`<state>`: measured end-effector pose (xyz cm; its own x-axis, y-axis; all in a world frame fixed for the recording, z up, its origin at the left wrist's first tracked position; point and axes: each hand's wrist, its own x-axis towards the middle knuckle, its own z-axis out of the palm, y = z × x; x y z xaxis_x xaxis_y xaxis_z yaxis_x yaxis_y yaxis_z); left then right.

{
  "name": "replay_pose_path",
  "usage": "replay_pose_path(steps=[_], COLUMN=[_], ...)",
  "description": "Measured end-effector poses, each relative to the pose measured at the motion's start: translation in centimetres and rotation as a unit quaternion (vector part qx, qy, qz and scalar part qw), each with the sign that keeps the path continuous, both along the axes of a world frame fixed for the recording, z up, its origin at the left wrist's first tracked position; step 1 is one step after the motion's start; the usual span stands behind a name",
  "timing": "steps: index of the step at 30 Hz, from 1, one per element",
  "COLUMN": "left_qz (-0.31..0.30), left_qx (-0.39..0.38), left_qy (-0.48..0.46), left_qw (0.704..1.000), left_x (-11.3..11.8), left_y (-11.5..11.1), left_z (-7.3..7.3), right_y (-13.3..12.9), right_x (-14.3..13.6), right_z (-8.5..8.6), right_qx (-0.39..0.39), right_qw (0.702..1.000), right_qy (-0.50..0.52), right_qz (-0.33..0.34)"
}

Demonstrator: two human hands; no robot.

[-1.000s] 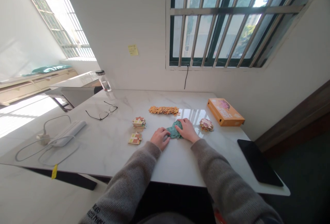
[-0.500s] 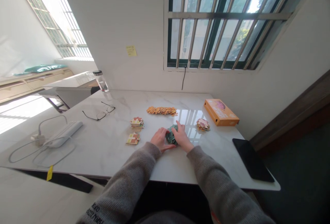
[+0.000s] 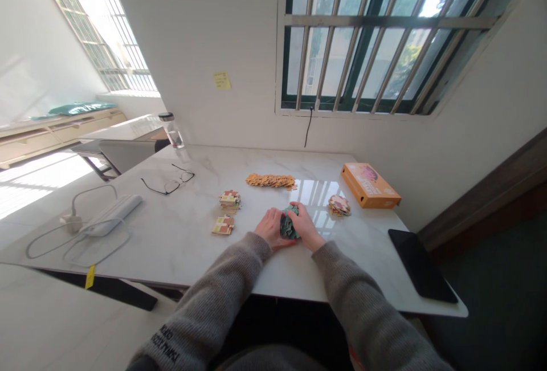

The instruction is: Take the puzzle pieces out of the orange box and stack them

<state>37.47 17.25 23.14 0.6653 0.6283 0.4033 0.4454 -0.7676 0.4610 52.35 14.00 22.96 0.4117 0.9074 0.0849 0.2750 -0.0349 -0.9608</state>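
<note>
Dark green puzzle pieces [image 3: 289,224] are gathered in a bunch between my two hands, low over the white table. My left hand [image 3: 272,228] wraps round their left side, its thumb along the near edge. From the right, my right hand [image 3: 306,227] grips the same bunch, with its fingers over the top. Beyond them lies a long row of orange pieces [image 3: 271,181]. Two stacks of pieces stand to the left, a taller one [image 3: 230,202] and a lower one [image 3: 223,225]. A small pile of pinkish pieces [image 3: 339,205] lies to the right.
An orange box [image 3: 370,185] sits at the back right, with a black tablet [image 3: 422,265] at the right edge. Glasses [image 3: 171,186], a clear bottle [image 3: 173,131] and a white power strip [image 3: 113,215] with its cable are on the left.
The green pieces look more upright and closely gathered between my hands. My left fingers have closed in against them. The whole view has shifted slightly.
</note>
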Motion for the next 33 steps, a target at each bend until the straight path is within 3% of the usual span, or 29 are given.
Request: replay_pose_path(steps=[11,17,20,23,26,29,33], left_qz=[-0.031,-0.057,-0.07,-0.062,-0.019,0.033,0.05], left_qx=[-0.13,-0.218,-0.25,-0.228,-0.153,-0.084,-0.059], left_qy=[-0.08,-0.125,-0.143,-0.122,-0.045,0.011,0.029], left_qw=[0.988,0.966,0.955,0.964,0.987,0.996,0.997], left_x=[-1.7,-2.0,-2.3,-2.3,-2.1,-1.8,-1.6], left_y=[1.6,2.2,2.4,2.5,2.6,2.5,2.3], left_z=[-0.7,-0.7,-0.6,-0.6,-0.9,-1.4,-1.8], right_y=[-1.4,-2.1,-2.1,-1.9,-1.8,-1.9,-2.1], right_x=[2.8,3.1,3.3,3.6,3.5,2.9,1.6], right_z=[1.9,2.0,1.9,1.7,1.8,1.8,1.6], right_qx=[0.014,0.022,0.032,0.054,0.056,0.046,0.042], right_qw=[0.974,0.979,0.982,0.977,0.972,0.975,0.976], right_qy=[0.169,0.056,-0.041,-0.137,-0.175,-0.161,-0.119], right_qz=[0.15,0.193,0.183,0.153,0.144,0.147,0.175])
